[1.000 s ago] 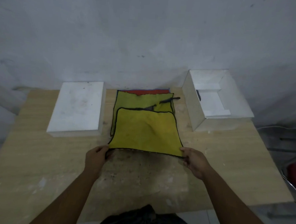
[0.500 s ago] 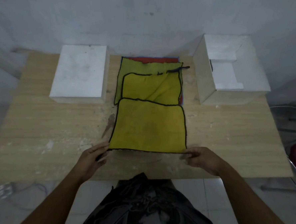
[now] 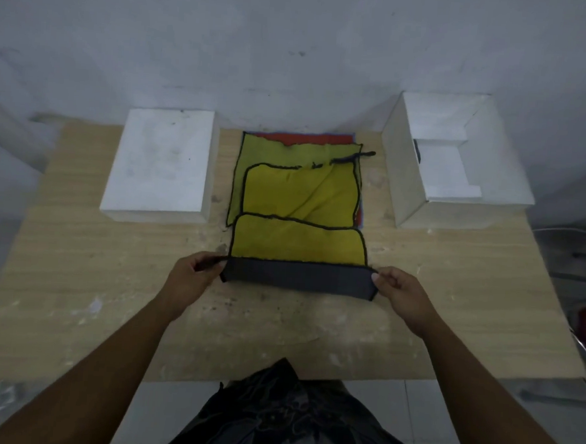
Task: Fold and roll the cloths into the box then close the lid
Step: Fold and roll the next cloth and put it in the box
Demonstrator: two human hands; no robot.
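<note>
Grey-white wall behind a pale wooden tabletop (image 3: 75,277). At the middle, yellow cloth (image 3: 297,242), near edge turned up, dark grey underside showing. Left hand (image 3: 188,280) pinching its left corner, right hand (image 3: 404,294) its right. Stacked cloths (image 3: 297,191) by the far edge; white lid (image 3: 161,162) far left, open box (image 3: 402,180) far right.

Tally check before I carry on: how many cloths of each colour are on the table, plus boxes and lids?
Yellow black-edged cloths: 2 (near yellow cloth, far yellow cloth)
Lime-green cloth: 1
Red cloth: 1
Blue cloth, edge only: 1
Open white cardboard box: 1
Flat white lid: 1
Total: 7
</note>
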